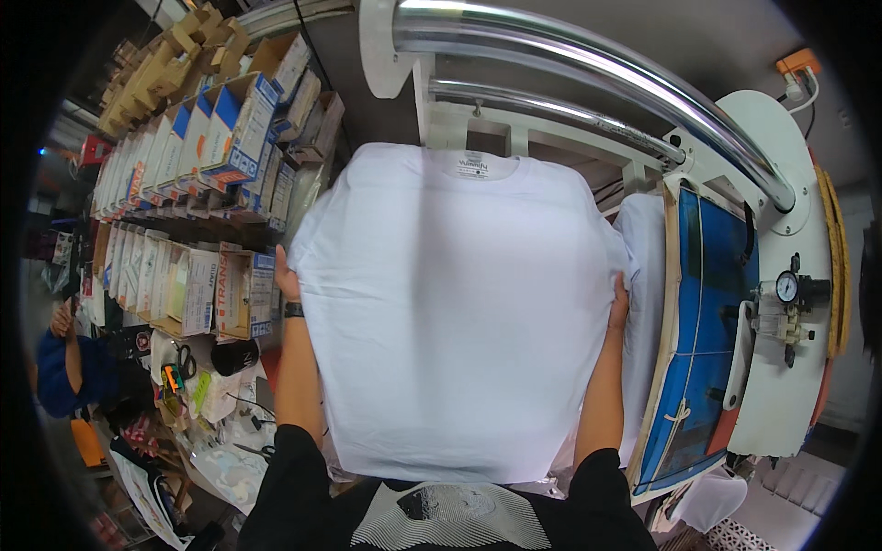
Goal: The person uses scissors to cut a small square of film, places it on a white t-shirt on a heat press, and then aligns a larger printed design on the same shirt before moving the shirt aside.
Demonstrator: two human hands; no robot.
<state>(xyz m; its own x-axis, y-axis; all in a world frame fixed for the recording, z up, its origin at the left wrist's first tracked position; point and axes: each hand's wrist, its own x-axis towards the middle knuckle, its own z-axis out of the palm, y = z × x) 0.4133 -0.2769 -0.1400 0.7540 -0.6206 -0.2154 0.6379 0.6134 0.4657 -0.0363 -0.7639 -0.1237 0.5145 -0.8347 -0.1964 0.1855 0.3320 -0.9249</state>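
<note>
A white T-shirt (469,312) is spread out in front of me, its collar at the far end and its hem near my body. My left hand (288,278) grips it at the left sleeve side, and most of those fingers are behind the cloth. On the opposite side my right hand (619,305) holds the other edge, its fingers partly hidden by the fabric. Both arms reach forward along the sides of the shirt. A soft vertical shadow or crease runs down the cloth left of its middle.
Rows of open cardboard boxes (241,138) fill the left. A machine with chrome rollers (551,46) spans the back; its blue panel (694,340) and pressure gauge (787,286) stand right. Scissors (186,362) lie on a cluttered table at left. Another person's sleeve (73,372) shows far left.
</note>
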